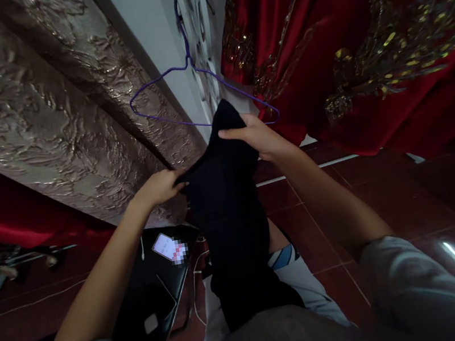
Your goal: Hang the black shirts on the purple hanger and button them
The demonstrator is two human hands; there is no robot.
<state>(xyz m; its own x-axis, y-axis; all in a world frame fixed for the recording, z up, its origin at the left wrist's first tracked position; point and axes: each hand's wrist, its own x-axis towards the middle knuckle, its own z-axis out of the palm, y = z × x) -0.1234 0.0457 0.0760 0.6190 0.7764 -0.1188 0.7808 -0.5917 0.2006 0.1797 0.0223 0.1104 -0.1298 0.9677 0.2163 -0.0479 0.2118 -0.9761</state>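
A dark, almost black garment [228, 205] hangs in front of me, held up by both hands. My left hand [161, 185] is closed on its left upper edge. My right hand [254, 134] grips its top, fingers folded over the cloth. Just behind the garment's top hangs a purple wire hanger [177, 69], its hook caught on a white grille [200, 36]. The garment's top overlaps the hanger's lower bar; whether they touch I cannot tell. The cloth's lower end falls toward my lap.
A red embroidered fabric with gold sequins [363, 45] hangs at the right. A textured bronze wall panel [50, 118] fills the left. A phone with a lit screen [169, 247] lies on a black surface below, over a dark red tiled floor [343, 192].
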